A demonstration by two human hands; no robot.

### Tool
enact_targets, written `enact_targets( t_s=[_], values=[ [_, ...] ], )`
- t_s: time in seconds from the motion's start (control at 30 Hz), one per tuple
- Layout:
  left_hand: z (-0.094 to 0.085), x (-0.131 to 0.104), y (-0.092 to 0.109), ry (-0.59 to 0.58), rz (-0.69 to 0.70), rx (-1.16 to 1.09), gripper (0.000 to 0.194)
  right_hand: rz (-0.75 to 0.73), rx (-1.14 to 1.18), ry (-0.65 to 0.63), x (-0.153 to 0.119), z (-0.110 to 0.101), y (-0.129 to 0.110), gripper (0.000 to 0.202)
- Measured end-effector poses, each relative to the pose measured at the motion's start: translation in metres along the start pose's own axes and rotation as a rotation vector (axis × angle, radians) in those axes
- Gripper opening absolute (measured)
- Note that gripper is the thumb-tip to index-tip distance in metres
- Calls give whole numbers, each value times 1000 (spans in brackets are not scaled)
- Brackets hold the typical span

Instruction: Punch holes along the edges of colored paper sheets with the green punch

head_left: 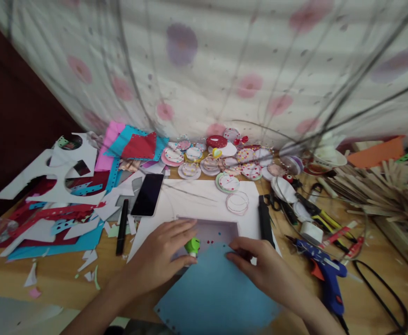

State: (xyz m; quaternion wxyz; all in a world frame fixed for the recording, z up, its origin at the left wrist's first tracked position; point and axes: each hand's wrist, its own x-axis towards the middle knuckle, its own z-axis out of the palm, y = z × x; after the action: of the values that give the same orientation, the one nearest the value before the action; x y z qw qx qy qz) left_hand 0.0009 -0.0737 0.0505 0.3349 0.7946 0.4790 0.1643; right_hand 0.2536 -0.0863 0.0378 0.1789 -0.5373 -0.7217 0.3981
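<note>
My left hand [167,246] is closed around a small bright green craft punch [192,245], held between thumb and fingers at the far edge of a blue sheet of paper [214,288]. With thumb and fingers, my right hand [255,260] pinches that same sheet near its far right edge. Small holes show near the paper's lower corners. Beneath and behind it lies a shallow pale tray [221,228] with several tiny red and blue bits inside. The sheet covers the tray's near part.
A phone [148,194] and a black marker [122,228] lie left, beside paper scraps [60,232]. Several decorated paper discs [190,170] line the back. At right are a blue glue gun [324,270], yellow-handled pliers [326,223] and wooden sticks [375,190].
</note>
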Motion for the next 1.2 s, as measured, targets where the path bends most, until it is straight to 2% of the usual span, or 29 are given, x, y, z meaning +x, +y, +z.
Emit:
enact_targets(
  t_s=[0.1, 0.2, 0.27, 0.33, 0.4, 0.5, 0.57, 0.63, 0.73, 0.77, 0.8, 0.87, 0.9, 0.97, 1.07, 1.2],
  values=[
    [1, 0, 5, 48, 13, -142, 44, 14, 96, 69, -4, 4, 1, 20],
    [6, 0, 12, 86, -126, -449, 36, 30, 224, 174, -7, 16, 0, 25],
    [12, 0, 14, 90, -200, -560, 36, 35, 326, 233, -10, 27, -1, 23],
    [19, 0, 15, 89, -219, -540, 39, 16, 392, 251, -12, 38, -2, 20],
    [25, 0, 17, 96, -216, -456, 42, -33, 387, 254, -13, 45, -2, 28],
    [32, 1, 23, 63, -170, -388, 40, -187, 274, 223, -12, 48, -2, 48],
    [34, 2, 28, 26, -139, -381, 36, -300, 207, 180, -10, 46, -1, 51],
    [32, 3, 32, -6, -153, -367, 47, -362, 181, 186, -9, 44, 1, 48],
    [20, 1, 29, -65, -226, -274, 76, -333, 164, 301, -11, 39, 8, 43],
    [15, 0, 26, -83, -235, -227, 72, -301, 156, 349, -12, 37, 11, 41],
    [9, -2, 21, -87, -234, -181, 61, -262, 153, 399, -14, 35, 16, 38],
    [-3, -7, 11, -70, -223, -116, 27, -180, 183, 509, -19, 32, 26, 33],
    [-7, -9, 5, -53, -227, -103, 16, -140, 222, 560, -22, 31, 31, 32],
    [-12, -13, -6, 6, -258, -113, 13, -73, 333, 637, -26, 29, 41, 30],
    [-10, -16, -12, 99, -297, -170, 15, -25, 475, 729, -30, 23, 53, 30],
    [0, -13, -2, 81, -239, -203, 13, -48, 571, 800, -31, 8, 49, 34]
  ],
)
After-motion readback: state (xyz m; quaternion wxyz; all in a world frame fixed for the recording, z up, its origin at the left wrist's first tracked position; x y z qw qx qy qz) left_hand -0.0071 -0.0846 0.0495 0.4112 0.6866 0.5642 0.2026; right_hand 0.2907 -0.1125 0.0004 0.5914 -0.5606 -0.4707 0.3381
